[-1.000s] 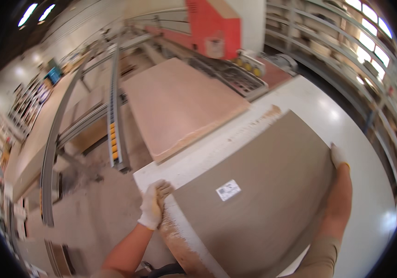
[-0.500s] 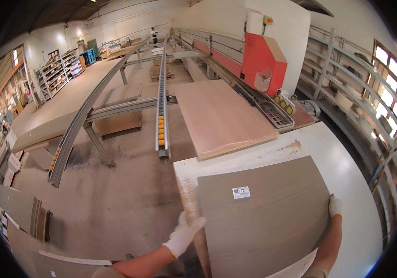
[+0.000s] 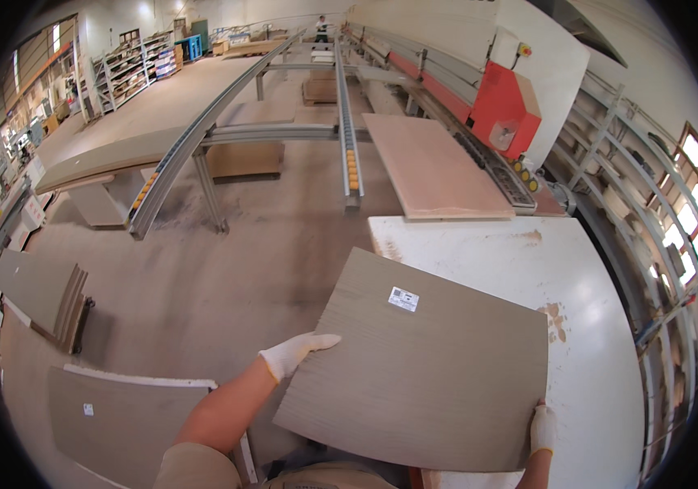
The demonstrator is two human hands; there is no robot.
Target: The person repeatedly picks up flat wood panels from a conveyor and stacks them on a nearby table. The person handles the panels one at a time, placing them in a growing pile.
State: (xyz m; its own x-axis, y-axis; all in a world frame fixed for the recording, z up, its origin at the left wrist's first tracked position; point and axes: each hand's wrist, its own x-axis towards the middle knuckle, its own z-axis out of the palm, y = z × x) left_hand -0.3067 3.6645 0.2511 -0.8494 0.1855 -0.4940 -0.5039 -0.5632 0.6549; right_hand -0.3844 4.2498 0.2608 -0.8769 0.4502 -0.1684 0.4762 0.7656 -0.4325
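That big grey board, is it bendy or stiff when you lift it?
Probably stiff: the grey board stays flat though much of it hangs off the white table. Likely awkward rather than light, since the left hand and right hand grip opposite edges. Its smooth face may slip.

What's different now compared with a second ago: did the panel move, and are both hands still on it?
The grey-brown panel has slid leftward off the white table; its left part now hangs over the floor, where before it lay mostly on the table. The view has also tilted up toward the hall. Unchanged: the left hand stays on the panel's left edge, the right hand on its near right corner, both gloved.
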